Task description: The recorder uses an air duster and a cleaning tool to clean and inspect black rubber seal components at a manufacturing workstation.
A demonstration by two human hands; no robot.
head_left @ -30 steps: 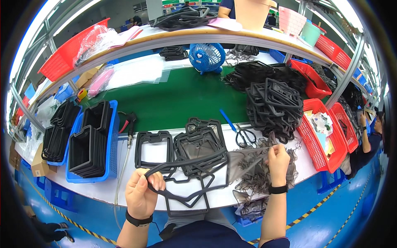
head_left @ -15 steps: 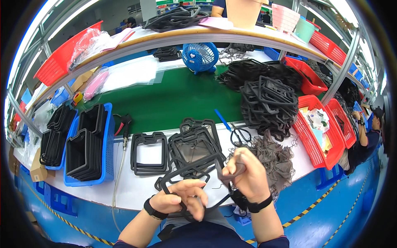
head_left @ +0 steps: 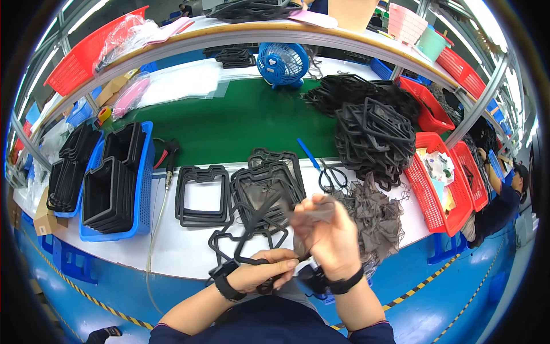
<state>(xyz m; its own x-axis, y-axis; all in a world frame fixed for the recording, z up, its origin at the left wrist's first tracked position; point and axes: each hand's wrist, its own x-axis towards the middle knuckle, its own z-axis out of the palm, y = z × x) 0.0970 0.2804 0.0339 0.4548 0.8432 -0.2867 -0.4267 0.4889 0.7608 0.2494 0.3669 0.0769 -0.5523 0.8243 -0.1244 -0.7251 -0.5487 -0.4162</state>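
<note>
One black frame [head_left: 252, 229] clasped in left grip [head_left: 263, 272]; right grip [head_left: 329, 241] pinches one grey mesh [head_left: 318, 214].

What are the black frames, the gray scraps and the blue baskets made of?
Black frames: perhaps matte plastic or rubber; they look dull, with rounded bars.
Gray scraps: likely thin, sheer cloth; they're crumpled and partly see-through.
Blue baskets: seem smooth plastic; evenly colored, and the near one has small holes.

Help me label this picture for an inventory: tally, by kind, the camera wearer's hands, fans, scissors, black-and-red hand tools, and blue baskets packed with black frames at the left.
Camera wearer's hands: 2
Blue fan: 1
Scissors: 1 pair
Black-and-red hand tool: 1
Blue baskets: 2
Total: 7
</note>
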